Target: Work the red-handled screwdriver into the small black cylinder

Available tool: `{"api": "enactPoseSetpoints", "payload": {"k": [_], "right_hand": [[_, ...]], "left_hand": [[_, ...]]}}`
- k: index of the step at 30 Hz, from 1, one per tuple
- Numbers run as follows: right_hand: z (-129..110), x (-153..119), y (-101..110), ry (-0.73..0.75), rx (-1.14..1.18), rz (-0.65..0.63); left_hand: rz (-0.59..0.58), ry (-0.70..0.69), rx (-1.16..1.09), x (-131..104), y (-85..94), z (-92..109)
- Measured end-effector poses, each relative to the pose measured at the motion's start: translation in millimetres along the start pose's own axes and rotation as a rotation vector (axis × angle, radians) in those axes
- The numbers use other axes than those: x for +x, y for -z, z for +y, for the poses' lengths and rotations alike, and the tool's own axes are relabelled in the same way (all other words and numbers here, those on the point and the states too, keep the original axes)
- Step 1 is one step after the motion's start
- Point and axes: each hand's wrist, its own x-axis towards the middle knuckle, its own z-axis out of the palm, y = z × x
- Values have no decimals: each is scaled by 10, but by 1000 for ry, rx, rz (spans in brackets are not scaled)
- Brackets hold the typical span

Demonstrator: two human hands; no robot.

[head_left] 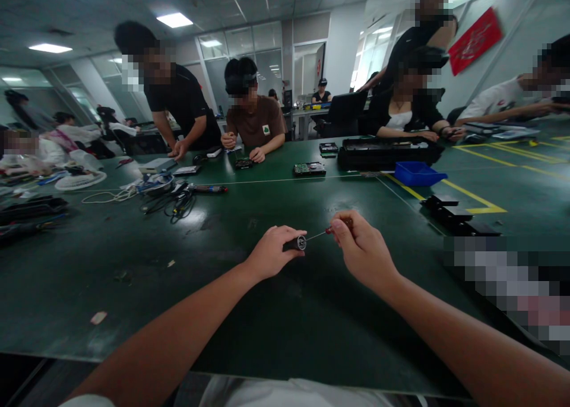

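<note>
Closed around a short dark cylinder is my left hand; the cylinder's round metallic-looking end faces right. My right hand grips a screwdriver by its reddish handle, mostly covered by the fingers. Its thin shaft points left, and the tip meets or lies just in front of the cylinder's open end; I cannot tell how deep it reaches. Both hands are held over the green table.
Ahead lie a hard drive, a long black housing and a blue tray. Tangled cables and a red-tipped tool lie left. Black brackets are at right. A person in brown works across the table.
</note>
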Motion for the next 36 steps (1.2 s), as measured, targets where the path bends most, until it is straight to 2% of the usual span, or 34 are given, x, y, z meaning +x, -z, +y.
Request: {"api": "enactPoseSetpoints", "payload": {"k": [9, 20, 29, 36], "right_hand": [[4, 24, 2, 14, -78, 45], [-14, 7, 29, 27, -46, 81], [-26, 9, 17, 70, -40, -37], [-8, 30, 15, 60, -88, -9]], "left_hand": [[-29, 14, -7, 6, -20, -13], [-34, 32, -33, 5, -30, -22], [-44, 34, -24, -1, -25, -22], [-47, 50, -23, 7, -22, -19]]}}
